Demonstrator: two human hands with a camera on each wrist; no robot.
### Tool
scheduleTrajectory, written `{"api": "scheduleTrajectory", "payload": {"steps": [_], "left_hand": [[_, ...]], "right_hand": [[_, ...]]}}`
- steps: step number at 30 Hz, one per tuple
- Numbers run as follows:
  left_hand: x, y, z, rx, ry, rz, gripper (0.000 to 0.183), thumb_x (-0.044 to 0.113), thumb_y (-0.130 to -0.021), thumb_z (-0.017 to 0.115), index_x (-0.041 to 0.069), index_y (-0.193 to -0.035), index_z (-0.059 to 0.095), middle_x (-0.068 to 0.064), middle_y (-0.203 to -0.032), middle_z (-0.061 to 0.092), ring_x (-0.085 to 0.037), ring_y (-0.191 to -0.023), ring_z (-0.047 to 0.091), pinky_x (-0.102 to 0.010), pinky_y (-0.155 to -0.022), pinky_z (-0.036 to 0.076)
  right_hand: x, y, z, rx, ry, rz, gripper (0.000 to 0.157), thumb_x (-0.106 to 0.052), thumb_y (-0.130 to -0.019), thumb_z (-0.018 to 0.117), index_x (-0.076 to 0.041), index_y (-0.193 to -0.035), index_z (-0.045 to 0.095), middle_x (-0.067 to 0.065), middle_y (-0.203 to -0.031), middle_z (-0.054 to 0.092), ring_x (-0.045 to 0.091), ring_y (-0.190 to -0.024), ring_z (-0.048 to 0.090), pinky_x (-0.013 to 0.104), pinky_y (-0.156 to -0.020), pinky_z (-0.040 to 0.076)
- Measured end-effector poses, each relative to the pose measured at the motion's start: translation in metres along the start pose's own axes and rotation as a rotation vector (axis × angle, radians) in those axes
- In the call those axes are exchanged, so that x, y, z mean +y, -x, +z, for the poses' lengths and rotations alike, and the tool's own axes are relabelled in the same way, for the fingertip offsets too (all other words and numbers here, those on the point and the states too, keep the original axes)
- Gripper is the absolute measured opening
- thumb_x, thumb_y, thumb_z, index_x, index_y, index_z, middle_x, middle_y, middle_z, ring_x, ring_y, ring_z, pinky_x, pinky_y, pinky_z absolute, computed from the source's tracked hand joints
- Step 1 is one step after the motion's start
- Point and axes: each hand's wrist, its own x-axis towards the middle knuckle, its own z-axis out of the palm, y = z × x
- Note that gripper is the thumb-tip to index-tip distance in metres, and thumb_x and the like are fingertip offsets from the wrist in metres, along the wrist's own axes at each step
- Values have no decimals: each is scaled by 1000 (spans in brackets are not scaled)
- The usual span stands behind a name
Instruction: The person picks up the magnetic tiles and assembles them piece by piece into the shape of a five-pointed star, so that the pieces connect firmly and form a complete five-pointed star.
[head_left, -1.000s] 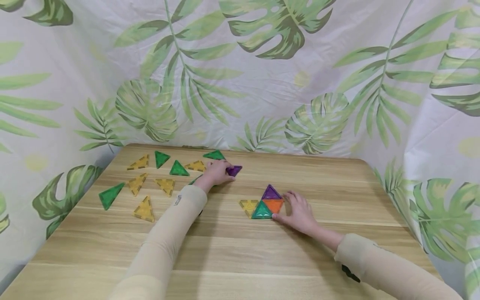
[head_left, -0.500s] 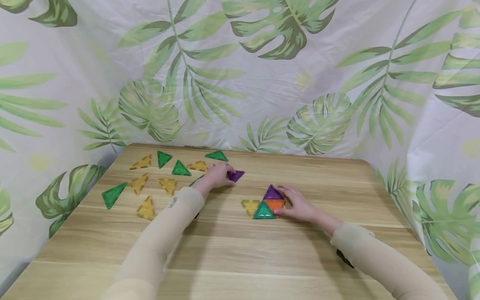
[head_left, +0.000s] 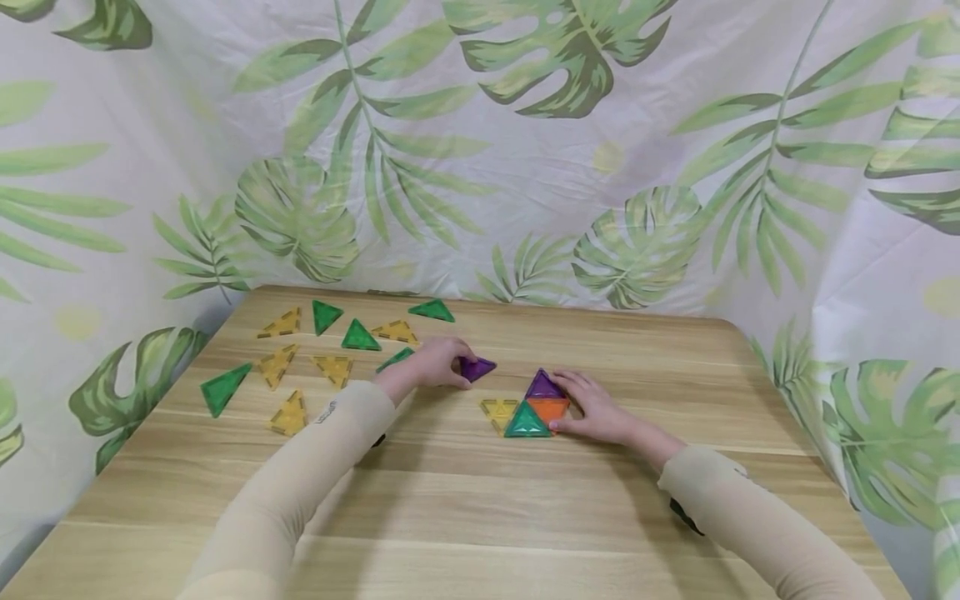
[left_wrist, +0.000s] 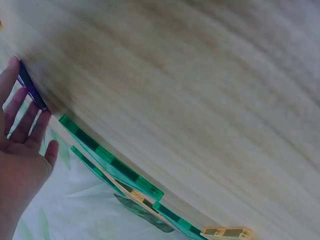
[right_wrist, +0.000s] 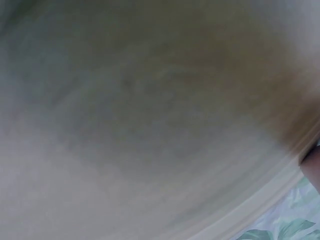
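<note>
My left hand [head_left: 441,362] pinches a purple triangular magnetic tile [head_left: 480,367] between thumb and fingers, low over the table. In the left wrist view this purple tile [left_wrist: 33,90] appears edge-on at the fingertips. To the right, my right hand [head_left: 596,408] holds the right side of a flat group of joined tiles, thumb at the lower edge and fingers at the upper. The group has a yellow tile [head_left: 497,411], a green tile [head_left: 527,421], an orange tile [head_left: 548,409] and another purple tile [head_left: 543,386]. The right wrist view barely shows the hand.
Several loose green tiles [head_left: 360,335] and yellow tiles [head_left: 332,368] lie spread over the left and back of the wooden table [head_left: 480,517]. One green tile [head_left: 396,359] lies partly behind the left hand. A leaf-patterned cloth [head_left: 525,167] hangs behind the table.
My left hand has drawn the purple tile toward me and slightly right, nearer the joined group. The right hand's fingers have moved slightly left, closer in on the group.
</note>
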Motion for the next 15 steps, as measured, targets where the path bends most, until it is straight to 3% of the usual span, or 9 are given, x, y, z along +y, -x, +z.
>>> {"api": "scheduleTrajectory", "payload": {"steps": [5,11,15], "left_hand": [[3,0,2,-71,52,71,46,23,-83,74,8,-125,62,-12,-134,53,-32,-126,47,-45,-106,36],[6,-5,8,-117,-17,192,46,22,-86,69,8,-129,58,-12,-143,46,-31,-132,41,-43,-109,32],[11,-6,10,-131,-3,208,46,19,-87,68,7,-131,57,-13,-145,41,-32,-134,37,-44,-110,31]], "right_hand": [[-1,1,0,7,3,-9,81,-45,-82,69,-5,-145,36,18,-149,34,44,-137,23,61,-109,18],[-1,0,-1,-1,9,-6,81,-48,-83,67,-6,-145,36,16,-149,33,41,-139,22,60,-110,18],[-2,1,0,1,17,-7,82,-48,-83,67,-7,-146,34,16,-150,33,41,-139,22,60,-110,17]]}}
